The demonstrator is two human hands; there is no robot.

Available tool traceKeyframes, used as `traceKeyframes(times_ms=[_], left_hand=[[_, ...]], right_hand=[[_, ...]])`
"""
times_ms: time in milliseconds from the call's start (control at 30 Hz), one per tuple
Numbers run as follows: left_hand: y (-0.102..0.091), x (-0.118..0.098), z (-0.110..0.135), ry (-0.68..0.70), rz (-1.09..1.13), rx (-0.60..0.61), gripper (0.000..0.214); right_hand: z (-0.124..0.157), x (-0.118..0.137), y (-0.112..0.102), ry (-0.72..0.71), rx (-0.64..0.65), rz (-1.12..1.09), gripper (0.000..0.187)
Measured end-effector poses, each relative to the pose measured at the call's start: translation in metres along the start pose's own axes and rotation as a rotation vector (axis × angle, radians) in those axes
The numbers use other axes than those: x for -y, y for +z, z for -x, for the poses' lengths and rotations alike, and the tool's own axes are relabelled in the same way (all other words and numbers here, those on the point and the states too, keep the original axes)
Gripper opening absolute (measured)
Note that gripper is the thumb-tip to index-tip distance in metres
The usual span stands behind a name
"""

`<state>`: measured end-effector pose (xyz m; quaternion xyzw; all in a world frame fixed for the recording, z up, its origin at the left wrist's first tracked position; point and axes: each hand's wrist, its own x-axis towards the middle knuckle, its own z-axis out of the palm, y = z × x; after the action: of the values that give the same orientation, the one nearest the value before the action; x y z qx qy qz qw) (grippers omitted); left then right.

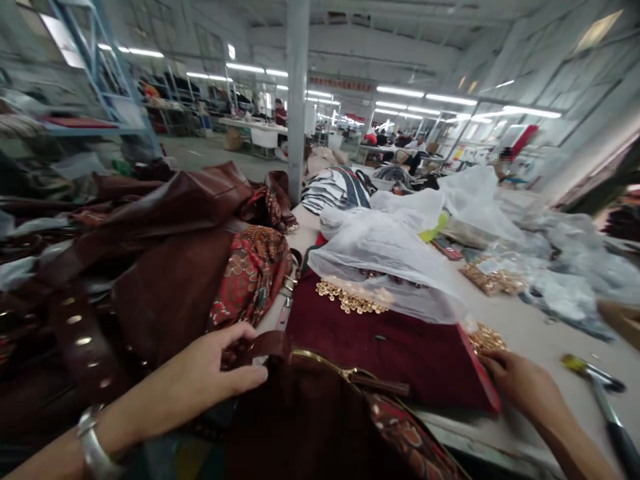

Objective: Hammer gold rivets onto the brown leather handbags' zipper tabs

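Dark brown leather handbag [295, 427] lies at the near edge of the white worktable [545, 333], its long axis running roughly left to right. Its gold metal frame [325, 365] slopes down toward the right, and its lower part runs out of view.

At far left, a heap of brown leather bags [170, 227] spills toward the person, with red paisley lining [250, 280] showing. The left hand [200, 373], wearing a metal bracelet [93, 443], reaches in from that side and appears to pinch a brown leather strap [265, 345] between thumb and fingers, close to the frame. A hold that near the frame looks sound, since it steadies the strap with little slack.

Beyond the bag lies a maroon velvet board [390, 347] bearing a scatter of gold studs [350, 298], partly under a clear plastic bag [385, 260]. The right hand [520, 387] rests loosely on the board's red edge, gripping nothing visible. Further right lies a blurred hammer [617, 433].
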<state>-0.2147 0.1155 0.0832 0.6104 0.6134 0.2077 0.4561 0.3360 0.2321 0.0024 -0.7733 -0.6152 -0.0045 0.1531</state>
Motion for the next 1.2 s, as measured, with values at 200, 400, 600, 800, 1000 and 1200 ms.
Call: traceKeyframes(times_ms=[200, 400, 600, 800, 1000, 1200], left_hand=[[0.0, -0.015, 0.024, 0.051, 0.434, 0.214, 0.044], [0.006, -0.019, 0.045, 0.009, 0.421, 0.25, 0.033], [0.013, -0.024, 0.061, 0.038, 0.253, 0.223, 0.021], [0.016, -0.037, 0.083, 0.077, 0.195, 0.247, 0.012], [0.017, -0.035, 0.094, 0.132, 0.182, 0.225, 0.008], [0.022, -0.029, 0.103, 0.148, 0.088, 0.216, 0.006]], right_hand=[[0.003, -0.008, -0.008, -0.08, 0.135, 0.117, 0.037], [0.041, 0.06, -0.063, 0.059, 0.075, -0.191, 0.039], [0.136, 0.214, -0.107, -0.192, 0.483, -1.016, 0.039], [0.194, 0.294, -0.094, -0.303, 1.005, -1.201, 0.03], [0.208, 0.308, -0.09, -0.463, 1.028, -1.058, 0.022], [0.214, 0.308, -0.093, -0.429, 1.032, -1.01, 0.016]])
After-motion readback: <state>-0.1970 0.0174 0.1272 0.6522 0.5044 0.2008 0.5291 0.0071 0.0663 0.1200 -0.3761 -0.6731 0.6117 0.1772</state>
